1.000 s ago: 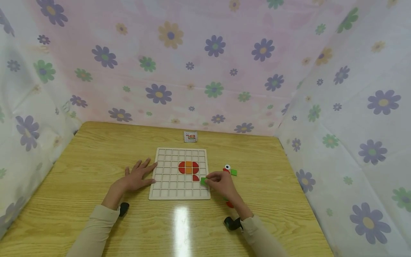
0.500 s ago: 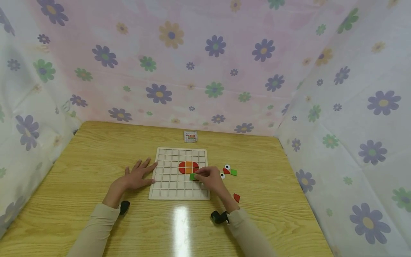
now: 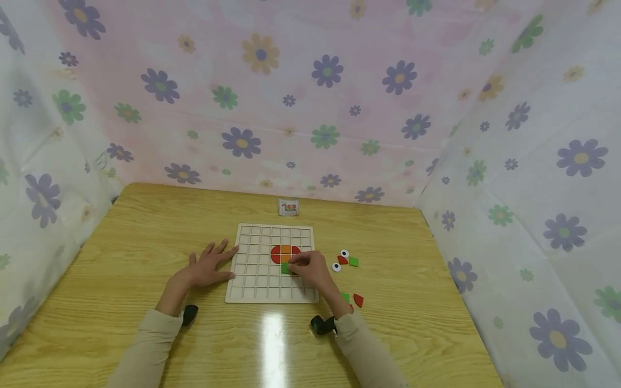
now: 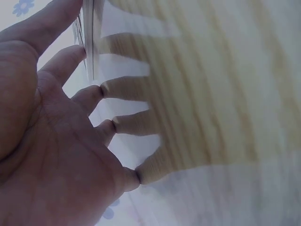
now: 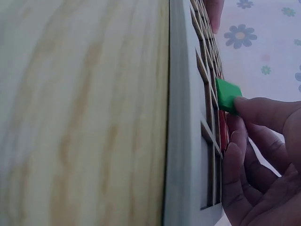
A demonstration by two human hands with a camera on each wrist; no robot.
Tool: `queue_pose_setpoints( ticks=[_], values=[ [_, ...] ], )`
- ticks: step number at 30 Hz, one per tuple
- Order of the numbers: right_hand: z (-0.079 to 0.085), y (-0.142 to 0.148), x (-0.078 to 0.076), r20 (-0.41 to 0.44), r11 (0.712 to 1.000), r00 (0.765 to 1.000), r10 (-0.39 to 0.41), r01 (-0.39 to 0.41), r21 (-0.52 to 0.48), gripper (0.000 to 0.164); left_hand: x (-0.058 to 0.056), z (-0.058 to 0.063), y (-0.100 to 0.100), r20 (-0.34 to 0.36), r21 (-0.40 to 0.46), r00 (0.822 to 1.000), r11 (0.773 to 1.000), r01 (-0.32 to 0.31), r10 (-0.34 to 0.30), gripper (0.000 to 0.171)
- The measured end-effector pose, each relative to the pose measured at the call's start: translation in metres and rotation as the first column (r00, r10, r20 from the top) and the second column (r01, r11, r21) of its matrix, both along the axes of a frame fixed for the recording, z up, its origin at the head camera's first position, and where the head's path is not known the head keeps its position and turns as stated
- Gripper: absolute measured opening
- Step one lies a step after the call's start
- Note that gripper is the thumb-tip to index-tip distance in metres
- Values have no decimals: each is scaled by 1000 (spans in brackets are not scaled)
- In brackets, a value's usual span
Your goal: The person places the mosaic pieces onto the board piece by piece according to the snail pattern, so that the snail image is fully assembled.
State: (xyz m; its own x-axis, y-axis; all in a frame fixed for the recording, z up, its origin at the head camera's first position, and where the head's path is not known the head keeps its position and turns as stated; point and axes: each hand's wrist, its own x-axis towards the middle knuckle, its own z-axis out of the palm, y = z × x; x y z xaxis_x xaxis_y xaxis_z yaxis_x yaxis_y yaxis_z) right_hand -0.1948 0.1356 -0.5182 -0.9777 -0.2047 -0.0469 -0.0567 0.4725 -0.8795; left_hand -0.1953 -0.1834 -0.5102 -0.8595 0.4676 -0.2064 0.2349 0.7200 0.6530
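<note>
In the head view a pale wooden grid board (image 3: 247,281) lies on the table. Red quarter-round tiles (image 3: 275,254) and orange square tiles (image 3: 286,249) sit together in its cells. My right hand (image 3: 314,270) pinches a green square tile (image 5: 228,94) between thumb and fingertips, tilted against the grid just below the orange tiles. Beside it a red tile (image 5: 223,129) lies in the board, mostly hidden by the hand from above. My left hand (image 3: 204,268) rests on the table, fingers spread, with thumb and a fingertip at the board's left edge.
Right of the board lie two round eye tiles (image 3: 336,267), a red tile (image 3: 342,260) and a green tile (image 3: 354,262). Nearer are another red tile (image 3: 358,300) and a green one (image 3: 345,297), partly behind the right wrist. A small picture card (image 3: 288,207) lies beyond the board.
My right hand has carried the green tile left from the board's right side to the cell below the orange tiles. My left hand has stayed in place.
</note>
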Motion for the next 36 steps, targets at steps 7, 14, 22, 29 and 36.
queue_pose_setpoints(
  ticks=[7,14,22,29,36],
  values=[
    [-4,1,-3,-7,999,1000,7,-7,48,10,0,-2,-1,8,23,1000,1000,-4,4,75],
    [-3,2,-4,-9,996,1000,19,-19,84,10,0,-3,0,11,35,1000,999,-7,7,76],
    [-6,0,-5,-19,997,1000,19,-18,72,9,0,-3,0,14,41,1000,999,-17,16,76],
    [-3,-1,-5,-9,998,1000,11,-10,64,7,-1,-5,0,-2,44,1000,999,-15,15,76],
    [-5,-3,-5,0,995,1000,9,-9,98,5,-1,-6,0,2,42,1000,999,-18,18,76]
  ],
)
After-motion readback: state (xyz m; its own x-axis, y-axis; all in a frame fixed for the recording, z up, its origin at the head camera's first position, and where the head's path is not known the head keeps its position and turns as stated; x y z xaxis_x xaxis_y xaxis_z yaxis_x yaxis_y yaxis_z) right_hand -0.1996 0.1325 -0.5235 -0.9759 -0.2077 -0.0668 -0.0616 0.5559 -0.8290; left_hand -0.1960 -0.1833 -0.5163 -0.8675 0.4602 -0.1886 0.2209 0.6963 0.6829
